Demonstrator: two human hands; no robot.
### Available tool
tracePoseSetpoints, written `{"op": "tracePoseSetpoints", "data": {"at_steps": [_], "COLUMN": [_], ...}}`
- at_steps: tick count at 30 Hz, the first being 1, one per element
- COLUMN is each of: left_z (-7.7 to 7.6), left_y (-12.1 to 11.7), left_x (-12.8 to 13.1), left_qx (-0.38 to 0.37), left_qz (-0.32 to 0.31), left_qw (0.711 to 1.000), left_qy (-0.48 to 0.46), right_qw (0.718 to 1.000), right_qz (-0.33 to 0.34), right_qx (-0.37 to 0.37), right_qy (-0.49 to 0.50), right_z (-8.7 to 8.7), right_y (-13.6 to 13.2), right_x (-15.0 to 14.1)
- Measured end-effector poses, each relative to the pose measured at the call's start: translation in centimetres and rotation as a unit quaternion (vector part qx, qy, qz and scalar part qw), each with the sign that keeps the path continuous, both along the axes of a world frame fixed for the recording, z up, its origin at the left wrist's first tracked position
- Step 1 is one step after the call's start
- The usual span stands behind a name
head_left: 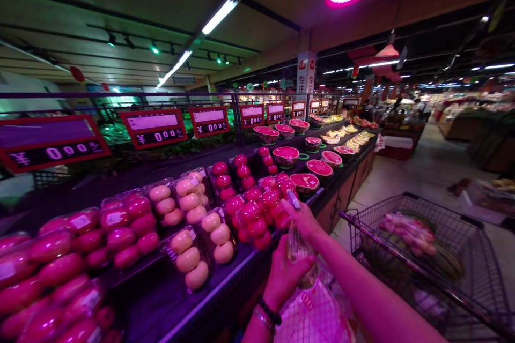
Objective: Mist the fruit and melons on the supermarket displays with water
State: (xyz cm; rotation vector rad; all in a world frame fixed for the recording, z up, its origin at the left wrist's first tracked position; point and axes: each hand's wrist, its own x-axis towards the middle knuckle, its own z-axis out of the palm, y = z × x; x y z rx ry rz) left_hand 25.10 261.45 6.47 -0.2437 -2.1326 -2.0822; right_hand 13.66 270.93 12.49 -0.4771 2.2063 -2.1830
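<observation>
In the lower middle of the head view, my left hand (pixel 286 268), with a dark bead bracelet at the wrist, is closed round a clear plastic bag (pixel 311 311) with red print. What lies inside it looks pale and netted, but I cannot make out its kind. My right hand (pixel 302 220) reaches across just above and grips the bag's twisted neck. A small pale strip (pixel 293 199) shows at its fingertips. Right behind that hand stand wrapped packs of red round fruit (pixel 253 220), which look like tomatoes; I cannot tell whether the fingers touch them.
A sloped shelf carries packs of pale round fruit (pixel 189 257), packs of red fruit (pixel 60 262), cut watermelon halves (pixel 319 167) and bananas (pixel 354 142). Price signs (pixel 155 127) line its back rail. A shopping cart (pixel 426 278) holding bagged goods stands at right beside an aisle.
</observation>
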Motion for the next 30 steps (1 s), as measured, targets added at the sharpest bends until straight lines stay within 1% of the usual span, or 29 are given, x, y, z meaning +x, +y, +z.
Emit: {"op": "tracePoseSetpoints", "data": {"at_steps": [2, 4, 8, 11, 15, 19, 21, 24, 27, 30], "left_z": [0.2, 0.1, -1.1, -1.8, -2.4, -3.2, -3.7, -4.2, -4.5, -4.9], "left_y": [-0.4, -1.0, -2.9, -4.7, -6.5, -7.8, -8.5, -9.7, -10.5, -10.6], "left_x": [0.4, 1.0, 2.8, 4.7, 7.1, 8.8, 9.5, 10.4, 10.9, 10.7], "left_qx": [-0.005, -0.008, -0.008, -0.005, 0.003, 0.016, 0.022, 0.019, 0.013, 0.006], "left_qz": [0.019, 0.047, 0.115, 0.161, 0.231, 0.289, 0.305, 0.313, 0.317, 0.321], "left_qw": [1.000, 0.999, 0.993, 0.987, 0.973, 0.957, 0.952, 0.949, 0.948, 0.946], "left_qy": [0.008, 0.017, 0.036, 0.017, 0.002, -0.021, -0.025, -0.022, -0.029, -0.032], "right_qw": [1.000, 0.999, 0.995, 0.987, 0.972, 0.960, 0.958, 0.958, 0.953, 0.948], "right_qz": [0.021, 0.042, 0.095, 0.153, 0.229, 0.270, 0.273, 0.274, 0.296, 0.314], "right_qx": [0.009, 0.021, 0.036, 0.045, 0.054, 0.073, 0.082, 0.086, 0.071, 0.045], "right_qy": [0.011, 0.016, 0.017, 0.010, 0.010, 0.022, 0.022, 0.011, -0.007, -0.019], "right_z": [0.5, 1.0, 1.5, 1.0, 0.0, -0.6, -0.8, -1.4, -2.0, -2.2], "right_y": [-0.7, -1.8, -5.1, -7.8, -11.3, -14.2, -15.3, -16.8, -17.9, -18.0], "right_x": [0.6, 1.6, 3.9, 5.3, 6.4, 8.2, 9.1, 10.0, 10.0, 9.7]}}
